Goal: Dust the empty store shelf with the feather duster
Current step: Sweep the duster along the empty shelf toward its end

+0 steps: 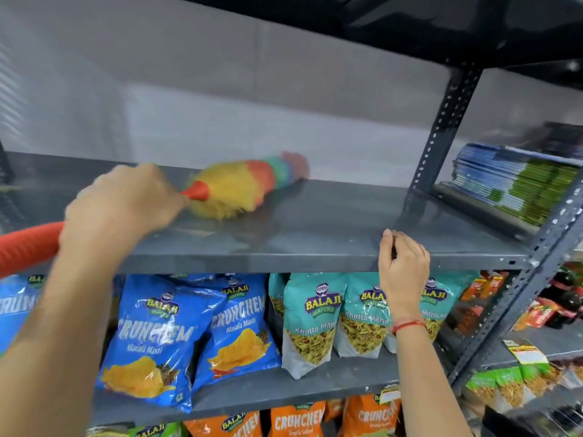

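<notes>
- Looking across the whole rack, I take the empty shelf (pixel 315 222) as my landmark: grey metal, bare from its front lip to the back wall, with a dull smear on the surface near the lip. My worry is that I only work the middle and leave the far corners and the strip near the upright post (pixel 441 130) undusted.
- Just beyond that post, level with the shelf, sits a stack of booklets (pixel 511 187). A long sweep rightward could flick dust onto them or nudge the stack.
- Directly under the shelf stand blue chip bags (pixel 151 339) and teal snack pouches (pixel 312 323). If I drag dust forward over the lip, I judge it will fall onto these packs.
- On the shelf, left of centre, lies the feather duster (pixel 243 187), its multicoloured head flat against the surface and blurred, its red handle running back past the lip.
- My left hand (pixel 123 200) is closed around that handle close to the head; a loose grasp during a fast stroke could let it twist.
- My right hand (pixel 403 263) rests on the shelf's front lip, fingers curled over the edge and gripping nothing else; leaning hard there might rock the rack.
</notes>
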